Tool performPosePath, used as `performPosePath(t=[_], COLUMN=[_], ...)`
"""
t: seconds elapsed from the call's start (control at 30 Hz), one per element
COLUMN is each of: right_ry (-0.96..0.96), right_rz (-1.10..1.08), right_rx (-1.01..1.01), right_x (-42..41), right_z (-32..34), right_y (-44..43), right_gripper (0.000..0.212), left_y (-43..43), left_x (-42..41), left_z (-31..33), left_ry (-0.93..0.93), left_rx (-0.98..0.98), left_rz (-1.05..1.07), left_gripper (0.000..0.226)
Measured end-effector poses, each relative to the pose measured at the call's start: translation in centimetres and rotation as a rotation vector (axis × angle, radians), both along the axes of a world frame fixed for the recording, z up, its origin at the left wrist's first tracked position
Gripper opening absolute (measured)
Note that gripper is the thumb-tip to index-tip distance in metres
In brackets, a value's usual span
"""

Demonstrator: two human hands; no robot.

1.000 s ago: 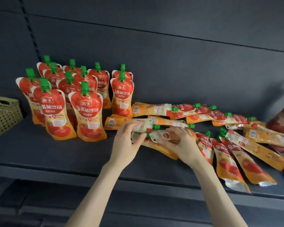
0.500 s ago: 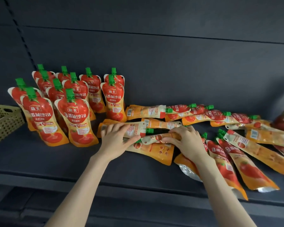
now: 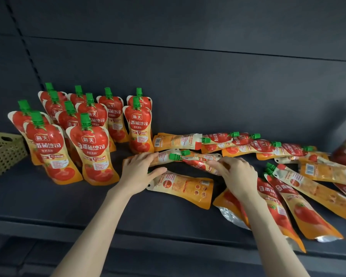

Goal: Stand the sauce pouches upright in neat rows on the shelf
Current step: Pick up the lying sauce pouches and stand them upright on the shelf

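Note:
Several red-and-orange sauce pouches with green caps [image 3: 92, 148] stand upright in rows at the shelf's left. To their right several more pouches [image 3: 248, 144] lie flat in a loose heap. My left hand [image 3: 142, 172] has its fingers over one lying pouch [image 3: 164, 155] and its thumb spread below it. My right hand [image 3: 236, 174] pinches the body of a red pouch [image 3: 196, 163] whose cap points left. An orange pouch [image 3: 184, 188] lies back-up just in front of both hands.
The dark shelf [image 3: 48, 198] has a front lip below my forearms and a dark back panel [image 3: 208, 86] behind. A perforated beige basket [image 3: 2, 154] sits at the far left. More pouches [image 3: 308, 208] lie fanned out at the right front.
Both hands have shifted from the front orange pouch to the two pouches just behind it, leaving the front one uncovered. The standing rows have not changed.

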State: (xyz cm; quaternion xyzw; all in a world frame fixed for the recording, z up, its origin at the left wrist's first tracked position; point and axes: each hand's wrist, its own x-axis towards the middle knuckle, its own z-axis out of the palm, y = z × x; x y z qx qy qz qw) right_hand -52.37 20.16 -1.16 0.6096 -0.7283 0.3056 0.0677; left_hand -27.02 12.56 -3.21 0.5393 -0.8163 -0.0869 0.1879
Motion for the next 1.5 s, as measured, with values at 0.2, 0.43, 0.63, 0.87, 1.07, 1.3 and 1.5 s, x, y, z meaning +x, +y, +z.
performPosePath(t=[0.2, 0.43, 0.63, 0.87, 1.07, 1.3, 1.5], right_ry=[-0.088, -0.621, -1.02, -1.043, -0.996, -0.94, -0.775], right_rz=[-0.003, 0.019, 0.101, 0.265, 0.377, 0.357, 0.378], right_rx=[-0.029, -0.075, -0.017, 0.091, 0.075, 0.074, 0.053], right_x=[0.1, 0.3, 1.8, 4.4, 4.3, 3.9, 4.8], right_z=[0.7, 0.8, 1.0, 1.0, 0.3, -0.4, -0.5], right_y=[-0.1, -0.9, -2.9, -4.6, -4.5, -4.6, -4.9], right_gripper=[0.047, 0.06, 0.065, 0.053, 0.022, 0.031, 0.035], left_y=[-0.3, 0.6, -0.4, -1.0, -1.6, -1.6, -2.0], left_x=[-0.4, -1.1, -0.8, -1.1, -0.4, -0.1, 0.5], left_z=[0.1, 1.2, 1.6, 1.4, 0.3, 0.6, 0.3], left_ry=[0.128, 0.312, 0.522, 0.928, 0.868, 0.927, 1.027], left_rx=[-0.198, -0.257, -0.145, 0.113, 0.053, -0.032, -0.048], left_rz=[0.061, 0.021, 0.103, 0.081, 0.07, 0.084, 0.125], left_gripper=[0.039, 0.036, 0.042, 0.055, 0.051, 0.05, 0.063])
